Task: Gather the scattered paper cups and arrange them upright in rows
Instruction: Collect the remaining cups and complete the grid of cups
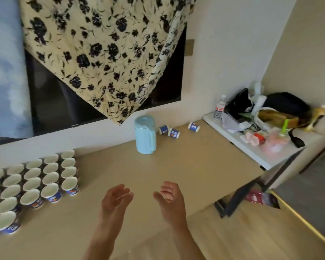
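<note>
L hand (116, 199) and R hand (170, 199) are hovering over the matte beige table (176, 166), fingers loosely spread, palms facing each other, gripping nothing. Upright cups (32, 182), white paper w/ blue printed bands, are standing in tight rows just left of L hand. Three tipped cups (174, 133) are lying on their sides well beyond the fingertips, near the far wall, beside a smooth pale-blue lidded jug (145, 135). Floral cloth (101, 53) is hanging above.

Home room, floral curtain (101, 44) (window (51, 102)), cluttered shelf (270, 158)
</note>
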The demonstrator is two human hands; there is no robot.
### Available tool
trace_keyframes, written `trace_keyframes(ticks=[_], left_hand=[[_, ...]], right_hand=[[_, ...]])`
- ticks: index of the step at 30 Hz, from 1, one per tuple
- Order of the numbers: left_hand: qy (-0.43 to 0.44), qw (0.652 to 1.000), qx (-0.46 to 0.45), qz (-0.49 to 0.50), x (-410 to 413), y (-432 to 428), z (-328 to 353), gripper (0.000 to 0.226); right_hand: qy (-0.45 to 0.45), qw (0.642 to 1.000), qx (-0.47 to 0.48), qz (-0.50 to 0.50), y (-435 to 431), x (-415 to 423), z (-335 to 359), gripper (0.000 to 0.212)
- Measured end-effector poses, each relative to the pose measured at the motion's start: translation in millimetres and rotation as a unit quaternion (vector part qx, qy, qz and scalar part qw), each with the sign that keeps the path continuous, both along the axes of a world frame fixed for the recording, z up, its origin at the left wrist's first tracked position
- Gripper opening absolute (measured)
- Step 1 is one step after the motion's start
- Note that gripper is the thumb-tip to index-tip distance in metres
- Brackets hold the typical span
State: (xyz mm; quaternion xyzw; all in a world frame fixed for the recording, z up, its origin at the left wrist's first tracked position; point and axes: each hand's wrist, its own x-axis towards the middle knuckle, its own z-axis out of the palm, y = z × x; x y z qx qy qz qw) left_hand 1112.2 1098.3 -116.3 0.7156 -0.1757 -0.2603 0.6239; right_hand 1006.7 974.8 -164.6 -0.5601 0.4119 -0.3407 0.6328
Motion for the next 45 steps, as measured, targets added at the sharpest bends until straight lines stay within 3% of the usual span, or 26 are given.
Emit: trace_keyframes(ticks=[11, 21, 29, 36, 45], left_hand=[[0.02, 0.997, 0.019, -0.074, -21, -185, -28, 0.027], [0.073, 0.997, 0.007, -0.019, 5, -327, -38, 0.027], [0.119, 0.989, 0.031, 0.085, 16, -374, -61, 0.021], [0.139, 0.966, 0.084, 0.199, 10, -403, -87, 0.019], [0.149, 0.954, 0.134, 0.224, 3, -448, -105, 0.025]], right_hand=[[0.069, 0.997, 0.02, -0.018, -144, -47, -46, 0.034], [0.133, 0.99, 0.003, 0.036, -296, -33, -47, 0.03], [0.172, 0.979, 0.014, 0.11, -408, 54, -77, 0.049], [0.285, 0.938, -0.082, 0.182, -513, 165, -129, 0.077], [0.414, 0.843, -0.197, 0.282, -574, 259, -196, 0.079]])
